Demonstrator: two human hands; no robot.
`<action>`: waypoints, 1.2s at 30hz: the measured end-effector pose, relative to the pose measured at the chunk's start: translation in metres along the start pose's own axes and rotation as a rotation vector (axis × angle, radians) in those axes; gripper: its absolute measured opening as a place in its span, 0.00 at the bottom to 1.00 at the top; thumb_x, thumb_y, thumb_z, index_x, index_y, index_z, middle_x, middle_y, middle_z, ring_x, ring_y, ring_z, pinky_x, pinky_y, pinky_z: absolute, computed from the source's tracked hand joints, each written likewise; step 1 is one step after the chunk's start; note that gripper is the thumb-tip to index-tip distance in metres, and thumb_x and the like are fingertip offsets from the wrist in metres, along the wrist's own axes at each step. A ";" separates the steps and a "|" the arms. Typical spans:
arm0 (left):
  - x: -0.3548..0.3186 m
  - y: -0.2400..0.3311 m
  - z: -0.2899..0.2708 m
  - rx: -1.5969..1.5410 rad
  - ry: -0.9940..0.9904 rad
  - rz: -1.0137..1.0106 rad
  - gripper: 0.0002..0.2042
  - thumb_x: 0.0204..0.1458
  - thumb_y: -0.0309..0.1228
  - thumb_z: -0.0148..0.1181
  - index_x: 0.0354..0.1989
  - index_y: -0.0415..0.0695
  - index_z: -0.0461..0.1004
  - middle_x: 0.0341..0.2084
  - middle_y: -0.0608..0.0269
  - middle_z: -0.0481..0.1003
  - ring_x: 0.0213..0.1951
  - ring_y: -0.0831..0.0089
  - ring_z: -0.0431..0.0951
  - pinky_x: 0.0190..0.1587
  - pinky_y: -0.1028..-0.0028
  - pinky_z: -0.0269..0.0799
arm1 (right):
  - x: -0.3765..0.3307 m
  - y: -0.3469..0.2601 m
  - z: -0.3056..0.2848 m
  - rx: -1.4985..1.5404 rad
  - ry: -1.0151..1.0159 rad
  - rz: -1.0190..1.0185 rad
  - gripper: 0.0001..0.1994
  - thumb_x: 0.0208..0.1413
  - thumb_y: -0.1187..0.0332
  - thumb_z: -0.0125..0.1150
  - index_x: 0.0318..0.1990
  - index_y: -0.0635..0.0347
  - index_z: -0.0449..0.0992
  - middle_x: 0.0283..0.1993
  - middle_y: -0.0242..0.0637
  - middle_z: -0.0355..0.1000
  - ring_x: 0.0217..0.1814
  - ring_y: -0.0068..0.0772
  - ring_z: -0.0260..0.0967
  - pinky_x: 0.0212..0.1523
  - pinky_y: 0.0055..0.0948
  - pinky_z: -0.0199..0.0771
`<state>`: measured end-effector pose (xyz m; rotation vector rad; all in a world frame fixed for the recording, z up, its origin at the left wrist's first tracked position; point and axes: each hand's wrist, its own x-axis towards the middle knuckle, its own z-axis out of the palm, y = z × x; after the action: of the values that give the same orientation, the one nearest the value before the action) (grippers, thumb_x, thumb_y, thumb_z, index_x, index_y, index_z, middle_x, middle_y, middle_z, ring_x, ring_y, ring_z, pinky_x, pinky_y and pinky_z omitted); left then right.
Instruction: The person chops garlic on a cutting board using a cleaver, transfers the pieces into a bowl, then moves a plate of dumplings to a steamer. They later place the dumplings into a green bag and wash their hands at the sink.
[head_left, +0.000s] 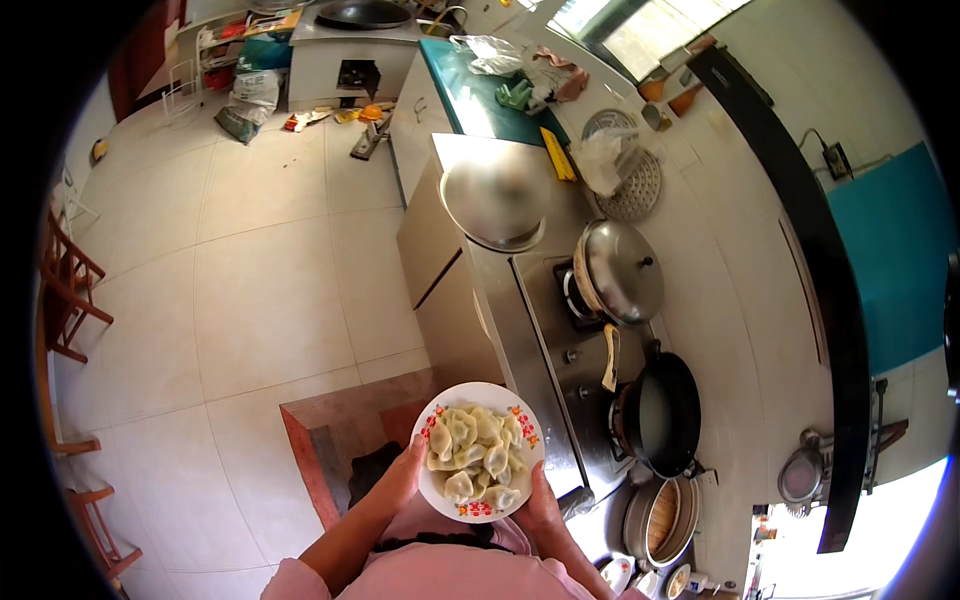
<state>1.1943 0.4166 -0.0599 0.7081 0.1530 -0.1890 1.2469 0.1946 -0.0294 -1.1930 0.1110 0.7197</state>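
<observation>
Between my two hands is a white plate (479,398) with a red and orange flower pattern on its rim, held level in front of my body. Pale dumplings (475,445) are heaped on it. My left hand (406,470) grips the plate's left edge, the thumb on the rim and the other fingers hidden beneath. On the opposite edge, my right hand (540,500) holds it the same way. To the right of the plate runs a steel stove top (560,365), with a black wok (665,415) nearest on it, holding what looks like liquid.
Beyond the wok sits a pan with a domed metal lid (625,270), its handle (611,358) pointing toward me. A large metal basin (497,200) rests farther along the counter. Steamer pots (662,520) stand at lower right. Wooden chairs (70,285) line the left side.
</observation>
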 end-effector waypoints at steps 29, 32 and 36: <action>0.016 -0.051 0.156 0.224 -0.412 -0.343 0.30 0.52 0.54 0.33 0.58 0.46 0.49 0.55 0.59 0.54 0.55 0.60 0.57 0.55 0.62 0.55 | -0.228 -0.045 -0.107 -0.326 0.494 -0.525 0.29 0.53 0.44 0.37 0.49 0.61 0.63 0.38 0.38 0.69 0.35 0.27 0.68 0.34 0.24 0.68; 0.004 -0.064 0.180 0.208 -0.361 -0.244 0.30 0.52 0.54 0.34 0.58 0.47 0.49 0.55 0.60 0.54 0.55 0.60 0.57 0.55 0.62 0.56 | -0.258 -0.085 -0.176 -0.217 0.639 -0.709 0.22 0.53 0.52 0.46 0.48 0.61 0.64 0.37 0.35 0.69 0.34 0.23 0.68 0.32 0.23 0.68; -0.009 -0.092 0.191 0.186 -0.276 -0.136 0.29 0.52 0.54 0.34 0.58 0.48 0.49 0.55 0.61 0.54 0.55 0.60 0.57 0.54 0.61 0.56 | -0.308 -0.163 -0.273 -0.390 1.069 -1.130 0.14 0.51 0.63 0.49 0.42 0.61 0.68 0.34 0.37 0.69 0.34 0.28 0.67 0.32 0.25 0.67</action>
<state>1.1798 0.2236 0.0276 0.8497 -0.0819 -0.4332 1.1776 -0.2119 0.1319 -1.6374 0.1553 -0.9620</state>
